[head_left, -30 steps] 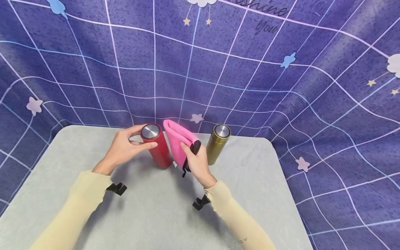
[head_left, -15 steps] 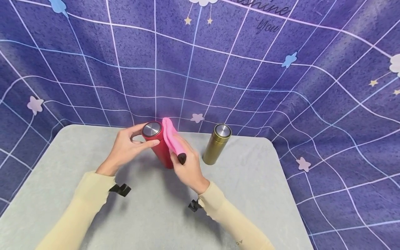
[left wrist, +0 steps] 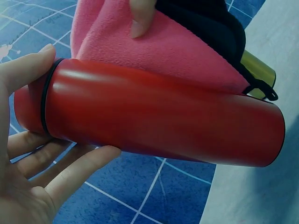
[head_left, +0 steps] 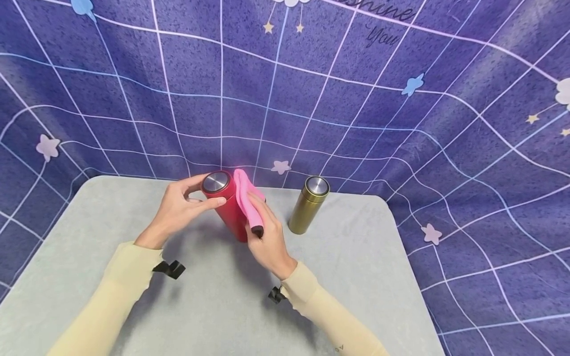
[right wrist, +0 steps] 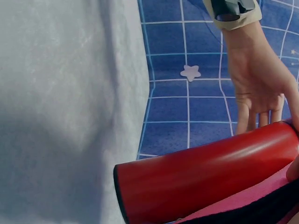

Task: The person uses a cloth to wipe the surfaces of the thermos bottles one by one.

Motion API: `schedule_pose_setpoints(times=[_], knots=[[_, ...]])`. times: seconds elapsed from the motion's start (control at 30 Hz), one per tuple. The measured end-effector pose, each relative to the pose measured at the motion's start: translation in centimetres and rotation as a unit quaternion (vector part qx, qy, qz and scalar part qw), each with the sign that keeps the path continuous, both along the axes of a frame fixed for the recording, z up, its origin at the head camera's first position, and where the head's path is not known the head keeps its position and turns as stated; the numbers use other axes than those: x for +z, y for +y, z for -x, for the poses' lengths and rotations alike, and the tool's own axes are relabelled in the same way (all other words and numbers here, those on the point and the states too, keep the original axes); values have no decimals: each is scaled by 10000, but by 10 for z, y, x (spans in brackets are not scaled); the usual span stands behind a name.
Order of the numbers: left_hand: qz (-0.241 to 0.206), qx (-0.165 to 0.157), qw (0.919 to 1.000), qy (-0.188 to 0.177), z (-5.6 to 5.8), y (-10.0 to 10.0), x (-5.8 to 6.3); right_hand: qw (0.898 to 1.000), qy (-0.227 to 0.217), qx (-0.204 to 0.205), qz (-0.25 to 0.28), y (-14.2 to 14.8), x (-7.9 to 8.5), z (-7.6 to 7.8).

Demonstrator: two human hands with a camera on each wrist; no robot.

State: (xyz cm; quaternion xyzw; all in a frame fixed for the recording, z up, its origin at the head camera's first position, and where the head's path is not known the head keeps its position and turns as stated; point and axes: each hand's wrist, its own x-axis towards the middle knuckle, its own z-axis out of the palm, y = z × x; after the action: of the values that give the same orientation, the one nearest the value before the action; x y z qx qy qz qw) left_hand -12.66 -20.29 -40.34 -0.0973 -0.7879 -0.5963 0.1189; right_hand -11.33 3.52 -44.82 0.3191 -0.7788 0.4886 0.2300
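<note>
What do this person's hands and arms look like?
The left hand and right hand are bare, without gloves. Long pale-yellow fabric sleeves are worn; the right one bears a small dark mark. An angular black attachment shows at each cuff.

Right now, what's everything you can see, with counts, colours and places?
table: 1, grey, across the lower head view
red bottle: 1, red, silver top, in the left hand
pink cloth: 1, pink, black edging, beside the red bottle
gold bottle: 1, olive-gold, silver top, standing on the table
backdrop: 1, blue-purple, pale grid, behind the table
stars and clouds: several, pale, blue and tan, on the backdrop
lettering: 2 lines, dark, upper backdrop
sleeves: 2, cream, one per arm
wrist mounts: 2, black, at the sleeve ends
left hand: 1, round the red bottle's top
right hand: 1, gripping the pink cloth
</note>
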Motion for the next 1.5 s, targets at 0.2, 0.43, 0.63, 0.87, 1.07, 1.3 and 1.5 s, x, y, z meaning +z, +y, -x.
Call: schedule_pose_setpoints(times=[0.2, 0.43, 0.63, 0.87, 1.07, 1.3, 1.5], knots=[[-144, -100, 9998, 20, -2, -3, 4, 9999, -133, 34, -3, 1, -6, 0], [-49, -37, 10000, 68, -3, -5, 8, 9991, -294, 186, 223, 6, -16, 2], [-108, -124, 9996, 222, -6, -8, 13, 9972, -590, 332, 308, 11, -23, 2], [-118, -95, 9994, 303, -9, -12, 20, 9963, -788, 295, 188, 11, -27, 1], [-141, 14, 9993, 346, -12, -17, 26, 9954, -897, 249, 244, 11, -35, 3], [-121, 64, 9987, 492, -12, -20, 32, 9837, -1698, 405, 433, 13, -43, 6], [-59, 182, 9988, 448, -13, -21, 33, 9775, -2065, 222, 375, 14, -46, 6]])
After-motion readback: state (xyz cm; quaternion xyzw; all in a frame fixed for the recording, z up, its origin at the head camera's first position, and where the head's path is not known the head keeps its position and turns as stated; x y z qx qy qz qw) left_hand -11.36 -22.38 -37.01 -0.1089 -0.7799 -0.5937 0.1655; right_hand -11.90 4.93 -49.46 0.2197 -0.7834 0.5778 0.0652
